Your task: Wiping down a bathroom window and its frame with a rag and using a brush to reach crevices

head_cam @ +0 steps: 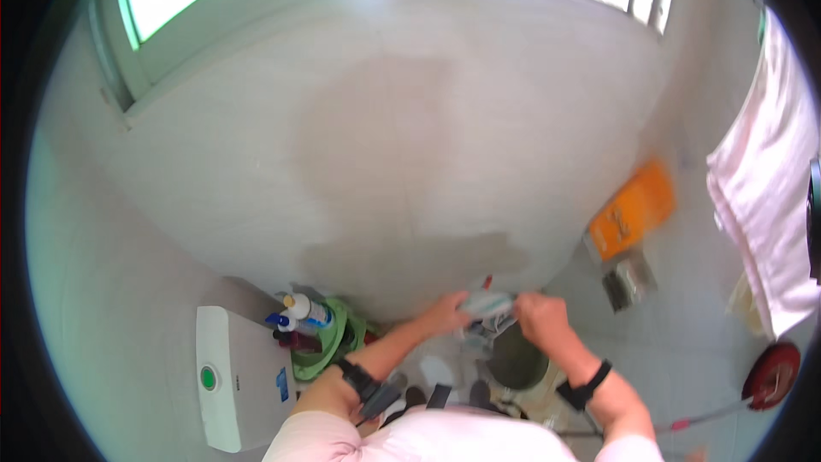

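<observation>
Low in the centre of the head view, my left hand [447, 314] and my right hand [539, 321] hold a pale item [489, 305] with a bluish-green mark between them. It is blurred; whether it is a package or a cloth, I cannot tell. My left fingers are at its left end, my right fist is at its right end. Translucent, crumpled material [478, 339] hangs below it. A small red piece [487, 282] shows just above. Beneath my right hand stands a dark round bucket or bin [517, 357]. Straps with small devices circle both forearms.
A white toilet cistern [218, 378] with a green button stands at left. Beside it, a green rack [312, 362] holds several bottles [310, 311]. An orange box [632, 212] is on the right wall above a metallic holder [628, 279]. A pale cloth [763, 192] hangs far right, above a red round object [771, 376].
</observation>
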A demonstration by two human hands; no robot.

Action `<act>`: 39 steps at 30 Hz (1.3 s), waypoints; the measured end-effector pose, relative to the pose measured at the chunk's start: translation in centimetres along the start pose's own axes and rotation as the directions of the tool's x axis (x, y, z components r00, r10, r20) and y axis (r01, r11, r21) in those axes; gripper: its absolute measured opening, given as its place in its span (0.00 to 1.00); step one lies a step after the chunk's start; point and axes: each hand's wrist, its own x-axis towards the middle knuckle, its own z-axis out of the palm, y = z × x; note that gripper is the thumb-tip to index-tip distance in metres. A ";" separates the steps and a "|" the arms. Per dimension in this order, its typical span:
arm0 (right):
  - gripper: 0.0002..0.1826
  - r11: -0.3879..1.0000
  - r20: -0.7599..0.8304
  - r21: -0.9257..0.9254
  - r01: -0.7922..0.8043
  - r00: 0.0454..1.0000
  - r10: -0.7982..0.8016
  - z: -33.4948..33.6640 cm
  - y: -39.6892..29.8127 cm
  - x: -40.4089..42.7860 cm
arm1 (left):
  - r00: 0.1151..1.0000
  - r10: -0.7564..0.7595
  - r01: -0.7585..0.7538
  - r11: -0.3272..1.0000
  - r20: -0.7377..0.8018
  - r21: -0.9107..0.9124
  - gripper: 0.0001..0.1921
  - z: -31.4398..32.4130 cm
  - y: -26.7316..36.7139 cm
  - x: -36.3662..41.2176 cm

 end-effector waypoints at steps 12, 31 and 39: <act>0.09 0.992 -0.096 0.036 0.121 0.989 -0.117 -1.2 -3.7 4.6 | 0.988 -0.138 0.105 0.319 0.064 -0.942 0.19 -2.7 1.2 -4.2; 0.03 0.636 -0.018 0.690 -0.346 0.870 0.493 1.7 -4.4 5.3 | 0.891 -0.137 -0.253 0.643 -0.433 -0.723 0.06 -10.2 5.8 -7.2; 0.13 0.514 -0.118 0.853 -0.089 0.926 0.357 -0.5 -10.1 10.8 | 0.731 0.374 -0.433 0.901 -0.571 0.035 0.12 -13.4 8.2 -6.2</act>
